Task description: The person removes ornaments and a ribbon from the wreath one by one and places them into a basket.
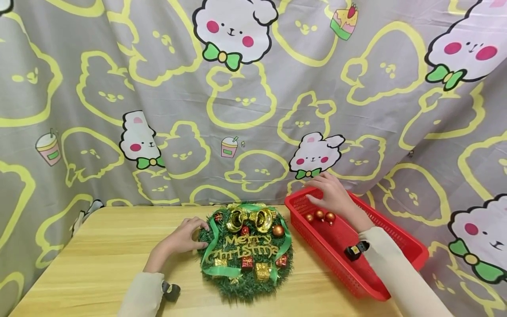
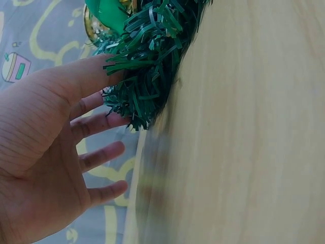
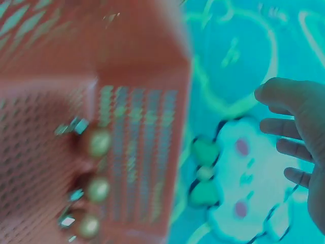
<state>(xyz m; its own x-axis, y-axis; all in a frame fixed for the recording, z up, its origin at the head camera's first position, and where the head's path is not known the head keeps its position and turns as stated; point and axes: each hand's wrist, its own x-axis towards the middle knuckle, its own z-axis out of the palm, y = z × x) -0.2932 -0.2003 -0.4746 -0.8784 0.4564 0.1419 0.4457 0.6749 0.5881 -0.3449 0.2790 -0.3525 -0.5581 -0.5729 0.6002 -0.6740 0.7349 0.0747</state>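
A green tinsel wreath (image 1: 245, 288) lies on the table, decorated with gold bells (image 1: 263, 220), green ribbon, small gift boxes, gold "Merry Christmas" lettering and a copper-coloured ball (image 1: 278, 230) at its upper right. At the wreath's left edge, my left hand (image 1: 184, 235) touches the tinsel (image 2: 147, 76) with its thumb and front fingers; the other fingers are spread. Above the far end of a red basket (image 1: 336, 273), my right hand (image 1: 330, 193) has its fingers apart and holds nothing visible. Three shiny copper-coloured balls (image 1: 319, 214) lie inside the basket at that end.
The wooden table (image 1: 99, 251) carries the wreath and, to its right, the long basket set at an angle. A grey patterned curtain (image 1: 253, 105) hangs directly behind the table and along both sides. The basket's perforated walls rise around the balls.
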